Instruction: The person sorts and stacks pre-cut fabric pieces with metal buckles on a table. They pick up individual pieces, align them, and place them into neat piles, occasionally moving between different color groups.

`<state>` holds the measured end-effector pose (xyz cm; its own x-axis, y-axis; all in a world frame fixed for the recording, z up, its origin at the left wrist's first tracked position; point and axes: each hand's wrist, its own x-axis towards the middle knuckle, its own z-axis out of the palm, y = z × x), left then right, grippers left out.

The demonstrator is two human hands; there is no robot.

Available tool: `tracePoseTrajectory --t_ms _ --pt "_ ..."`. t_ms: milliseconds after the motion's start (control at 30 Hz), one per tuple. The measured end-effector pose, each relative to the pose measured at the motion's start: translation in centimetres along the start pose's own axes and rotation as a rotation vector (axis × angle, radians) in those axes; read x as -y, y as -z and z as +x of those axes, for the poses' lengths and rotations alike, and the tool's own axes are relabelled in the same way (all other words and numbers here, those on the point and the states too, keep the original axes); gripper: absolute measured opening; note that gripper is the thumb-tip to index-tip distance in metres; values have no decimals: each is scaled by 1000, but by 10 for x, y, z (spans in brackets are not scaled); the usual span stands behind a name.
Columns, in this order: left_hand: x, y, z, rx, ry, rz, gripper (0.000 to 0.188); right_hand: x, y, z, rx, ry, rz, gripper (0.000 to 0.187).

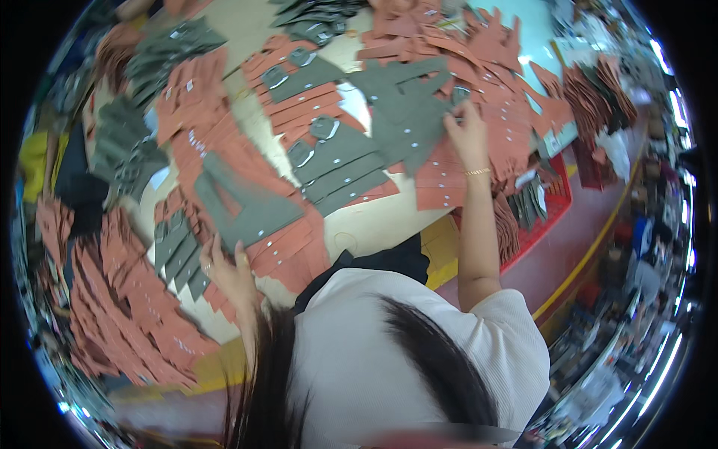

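At the right of the table my right hand is closed, its fingertips pinching the edge of a dark green fabric piece. That piece lies partly over rust-orange cut panels with small white stickers. My left hand has its thumb and fingers apart, at the lower edge of another green fabric piece. This second piece is slightly blurred and rests on a stack of orange panels. Between the hands, more green panels lie in overlapping rows.
Orange fabric strips hang over the table's left side. Green bundles lie at the far left. A red plastic crate with fabric stands right of the table. Another person's arm and yellow clothing show at the left edge.
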<state>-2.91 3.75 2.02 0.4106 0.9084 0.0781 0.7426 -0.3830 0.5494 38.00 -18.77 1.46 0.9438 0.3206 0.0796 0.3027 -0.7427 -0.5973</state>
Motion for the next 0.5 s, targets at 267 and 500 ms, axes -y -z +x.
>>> tracePoseTrajectory --t_ms 267,500 --pt "2 12 15 104 417 -560 26 106 72 -16 -263 342 62 4" --pt "9 17 23 218 560 -819 26 167 54 -46 124 438 1063 8"
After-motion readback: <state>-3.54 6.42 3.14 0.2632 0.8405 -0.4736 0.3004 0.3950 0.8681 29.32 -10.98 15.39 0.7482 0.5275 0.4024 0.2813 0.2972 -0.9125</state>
